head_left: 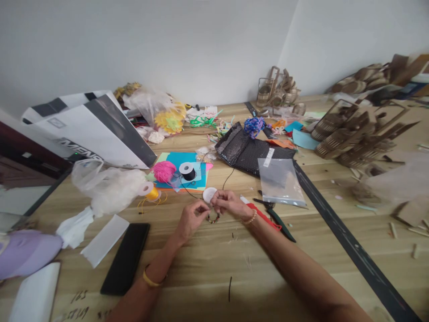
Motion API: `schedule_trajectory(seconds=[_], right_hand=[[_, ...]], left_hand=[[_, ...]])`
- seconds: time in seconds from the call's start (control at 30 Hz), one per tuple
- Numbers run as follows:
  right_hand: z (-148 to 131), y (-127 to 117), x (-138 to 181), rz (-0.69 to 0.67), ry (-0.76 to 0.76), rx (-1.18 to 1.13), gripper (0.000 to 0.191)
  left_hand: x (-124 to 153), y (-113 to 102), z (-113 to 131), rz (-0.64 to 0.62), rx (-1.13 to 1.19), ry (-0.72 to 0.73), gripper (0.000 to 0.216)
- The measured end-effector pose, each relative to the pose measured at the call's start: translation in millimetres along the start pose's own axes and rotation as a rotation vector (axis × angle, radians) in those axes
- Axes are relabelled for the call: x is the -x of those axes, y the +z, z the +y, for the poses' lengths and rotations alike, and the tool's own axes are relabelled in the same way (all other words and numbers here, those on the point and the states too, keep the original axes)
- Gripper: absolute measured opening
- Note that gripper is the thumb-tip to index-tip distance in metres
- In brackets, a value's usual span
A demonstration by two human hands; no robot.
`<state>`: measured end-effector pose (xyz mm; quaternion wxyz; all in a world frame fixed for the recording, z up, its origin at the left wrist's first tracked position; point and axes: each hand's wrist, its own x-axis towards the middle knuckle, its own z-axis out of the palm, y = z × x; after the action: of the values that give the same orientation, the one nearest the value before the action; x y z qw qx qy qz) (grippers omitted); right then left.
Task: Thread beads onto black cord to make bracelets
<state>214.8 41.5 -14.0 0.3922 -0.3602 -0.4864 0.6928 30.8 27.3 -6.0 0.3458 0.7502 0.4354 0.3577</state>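
Dark beaded strand [213, 221], curved, pinched between left hand [194, 218] and right hand [231, 205]

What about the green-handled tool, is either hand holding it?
No, the green-handled tool lies on the table, while the left hand and right hand are at the beaded strand.

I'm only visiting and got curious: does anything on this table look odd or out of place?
Perhaps two small things. A short black scrap lies loose at bottom centre, apart from the spool of black cord, like a stray offcut. And handwritten numbers sit directly on the tabletop at lower left, where paper would be usual.
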Motion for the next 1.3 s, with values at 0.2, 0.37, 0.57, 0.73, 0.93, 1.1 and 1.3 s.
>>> schedule_trajectory(seconds=[0.2,0.37,0.57,0.73,0.93,1.1,1.3], right_hand=[[-2.5,1.5,-0.4,-0.003,0.065,-0.308,0.027],[-13.4,-6.3,3.7,-0.083,0.119,-0.333,0.026],[-20.9,-19.3,10.2,-0.155,0.108,0.251,0.02],[-21.5,-23.4,18.3,-0.069,-0.06,0.92,0.005],[-29.5,-7.6,24.6,0.066,-0.188,1.088,0.011],[-37.9,3.5,25.1,0.066,-0.19,0.863,0.013],[-32.4,2.5,20.0,-0.051,-0.112,0.835,0.012]], left_hand=[[-0.1,-4.0,-0.6,-0.052,-0.127,0.138,0.009],[-1.4,-5.1,2.8,-0.051,-0.096,0.133,0.01],[-3.9,-6.3,0.0,-0.048,0.129,-0.084,0.007],[-3.7,-7.0,-4.1,-0.075,0.34,-0.188,0.014],[-2.4,-2.6,-4.7,-0.1,0.439,-0.199,0.021],[-2.0,-2.6,-5.0,-0.061,0.449,-0.198,0.022],[-1.3,-2.2,-5.4,-0.054,0.386,-0.184,0.02]])
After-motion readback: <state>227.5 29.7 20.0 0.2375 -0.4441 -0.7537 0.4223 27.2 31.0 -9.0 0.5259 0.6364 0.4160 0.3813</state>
